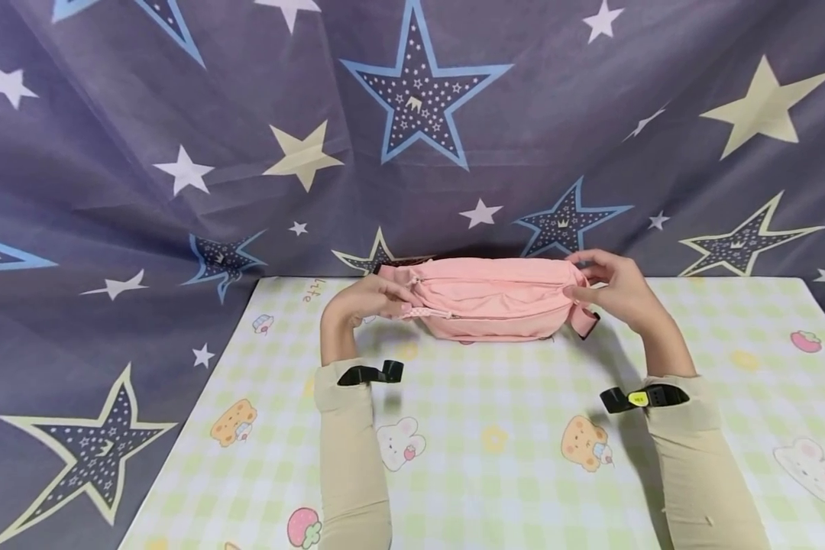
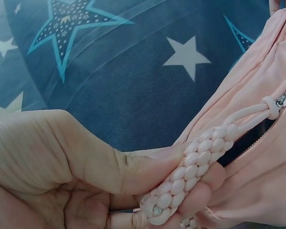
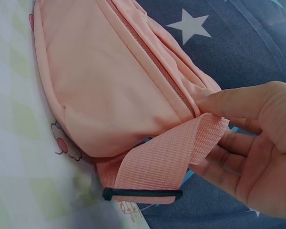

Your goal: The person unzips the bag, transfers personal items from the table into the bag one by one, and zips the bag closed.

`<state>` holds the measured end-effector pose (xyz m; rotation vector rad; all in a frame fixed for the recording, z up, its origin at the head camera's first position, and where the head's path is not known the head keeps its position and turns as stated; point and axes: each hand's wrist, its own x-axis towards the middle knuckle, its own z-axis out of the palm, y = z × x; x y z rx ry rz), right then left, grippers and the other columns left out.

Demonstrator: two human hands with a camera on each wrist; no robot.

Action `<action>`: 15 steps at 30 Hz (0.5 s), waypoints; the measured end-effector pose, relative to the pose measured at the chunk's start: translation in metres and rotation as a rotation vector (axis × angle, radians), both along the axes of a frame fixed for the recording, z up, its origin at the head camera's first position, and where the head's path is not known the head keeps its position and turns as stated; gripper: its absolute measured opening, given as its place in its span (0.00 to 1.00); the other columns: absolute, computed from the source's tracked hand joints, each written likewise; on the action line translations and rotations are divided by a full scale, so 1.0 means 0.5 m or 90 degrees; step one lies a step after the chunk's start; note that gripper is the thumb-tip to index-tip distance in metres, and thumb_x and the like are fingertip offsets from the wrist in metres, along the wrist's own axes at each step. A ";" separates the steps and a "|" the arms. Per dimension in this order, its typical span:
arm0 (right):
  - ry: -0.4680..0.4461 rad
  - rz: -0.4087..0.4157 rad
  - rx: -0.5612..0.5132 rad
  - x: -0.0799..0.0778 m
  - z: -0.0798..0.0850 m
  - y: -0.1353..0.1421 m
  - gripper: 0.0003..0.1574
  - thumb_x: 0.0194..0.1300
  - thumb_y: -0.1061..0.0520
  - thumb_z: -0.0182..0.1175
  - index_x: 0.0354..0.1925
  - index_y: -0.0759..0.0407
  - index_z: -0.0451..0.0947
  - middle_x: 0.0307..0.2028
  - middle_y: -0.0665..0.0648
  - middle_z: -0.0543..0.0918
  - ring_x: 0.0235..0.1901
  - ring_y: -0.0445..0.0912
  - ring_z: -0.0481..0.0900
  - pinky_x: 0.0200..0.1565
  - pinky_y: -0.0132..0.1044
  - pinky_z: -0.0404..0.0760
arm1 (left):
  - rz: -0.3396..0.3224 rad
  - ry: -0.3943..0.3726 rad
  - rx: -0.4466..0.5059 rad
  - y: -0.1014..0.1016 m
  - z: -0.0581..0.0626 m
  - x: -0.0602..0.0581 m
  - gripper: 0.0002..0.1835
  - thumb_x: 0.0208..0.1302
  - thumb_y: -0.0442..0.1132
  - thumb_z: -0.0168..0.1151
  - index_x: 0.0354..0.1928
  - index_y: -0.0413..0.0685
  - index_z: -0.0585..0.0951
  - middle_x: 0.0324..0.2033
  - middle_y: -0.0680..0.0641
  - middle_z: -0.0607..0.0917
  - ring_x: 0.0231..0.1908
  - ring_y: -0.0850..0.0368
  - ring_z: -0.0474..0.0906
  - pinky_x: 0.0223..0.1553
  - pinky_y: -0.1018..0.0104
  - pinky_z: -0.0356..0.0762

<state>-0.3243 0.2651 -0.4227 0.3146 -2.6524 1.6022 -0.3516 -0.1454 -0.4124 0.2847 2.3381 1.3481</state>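
A pink waist bag (image 1: 495, 325) lies at the far edge of the table, its length running left to right. At its left end, my left hand (image 1: 364, 302) pinches a braided zipper pull (image 2: 200, 155) between thumb and fingers. The left wrist view shows the zipper partly unzipped beside this pull, with a dark gap along it. My right hand (image 1: 619, 289) holds the bag's right end, thumb on the corner by the zipper's end (image 3: 190, 107). Beside that hand, a folded webbing strap (image 3: 155, 160) hangs with a black bar buckle (image 3: 143, 193). The bag's inside is mostly hidden.
The table (image 1: 495, 489) has a green-and-white checked cover printed with cartoon animals and fruit. Right behind the bag rises a dark curtain (image 1: 385, 198) with stars. Black straps (image 1: 646, 398) circle both sleeves at the wrists.
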 end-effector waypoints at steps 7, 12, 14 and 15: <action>-0.001 -0.001 -0.007 0.004 -0.003 0.003 0.30 0.63 0.63 0.71 0.62 0.65 0.74 0.32 0.47 0.85 0.29 0.36 0.81 0.29 0.34 0.84 | 0.028 0.005 0.012 -0.012 -0.003 0.000 0.15 0.64 0.26 0.63 0.52 0.34 0.86 0.31 0.57 0.84 0.29 0.66 0.75 0.34 0.74 0.76; -0.002 0.007 -0.011 0.001 -0.002 0.002 0.30 0.63 0.63 0.70 0.62 0.66 0.74 0.33 0.49 0.86 0.28 0.37 0.81 0.29 0.35 0.84 | 0.072 -0.009 0.027 -0.021 -0.004 0.002 0.18 0.63 0.24 0.62 0.55 0.32 0.84 0.39 0.51 0.87 0.32 0.64 0.77 0.34 0.74 0.77; 0.002 0.009 -0.012 -0.001 -0.001 0.001 0.30 0.63 0.64 0.70 0.62 0.66 0.74 0.33 0.50 0.86 0.28 0.37 0.81 0.29 0.35 0.84 | 0.090 -0.005 0.021 -0.025 -0.005 0.000 0.20 0.60 0.22 0.59 0.54 0.34 0.85 0.38 0.52 0.86 0.29 0.63 0.74 0.31 0.74 0.74; 0.006 0.009 -0.012 -0.002 -0.001 0.000 0.30 0.63 0.64 0.70 0.62 0.66 0.74 0.33 0.50 0.86 0.28 0.37 0.81 0.29 0.35 0.84 | 0.097 -0.001 0.014 -0.027 -0.005 0.000 0.21 0.58 0.22 0.58 0.53 0.35 0.86 0.36 0.53 0.86 0.27 0.63 0.71 0.30 0.73 0.71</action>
